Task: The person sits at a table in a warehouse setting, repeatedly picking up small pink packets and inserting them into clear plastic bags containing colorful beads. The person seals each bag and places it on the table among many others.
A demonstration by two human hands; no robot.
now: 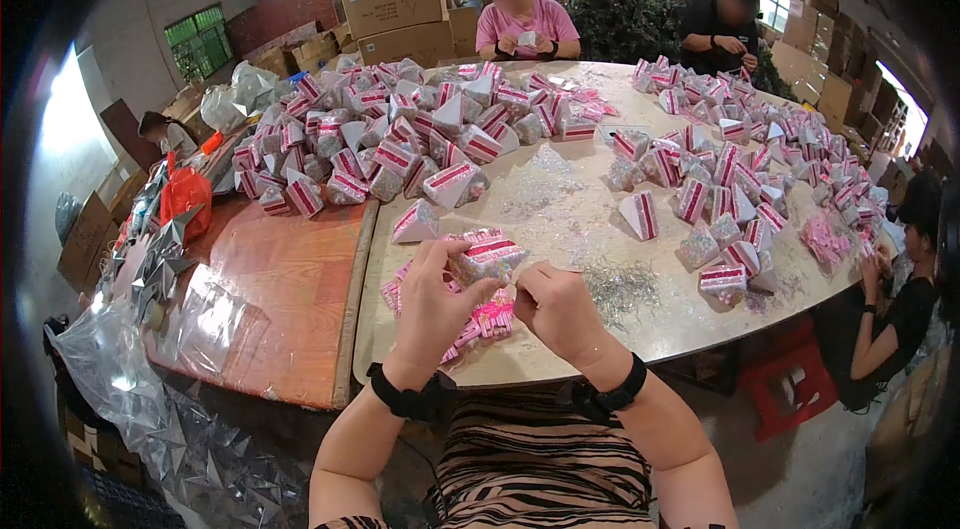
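Cake-slice ornaments [495,251]: white and pale pink, magenta bands, iridescent speckle. Small strips [492,319]: bright pink, white. Tabletop [530,357]: pale beige. Board [300,259]: reddish brown, wood-grained. Plastic bag [184,197]: orange-red. Star ornaments [165,264]: metallic silver. Stool [780,394]: red. Garment [545,454]: tan, black tiger stripes. Wristbands [399,394]: black. Co-worker's shirt [548,24]: pink.

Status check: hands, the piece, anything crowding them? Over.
Left hand holding striped piece. Right hand curled at its right end, grip hidden. Pink strips lying below, silvery strands piled to the right.
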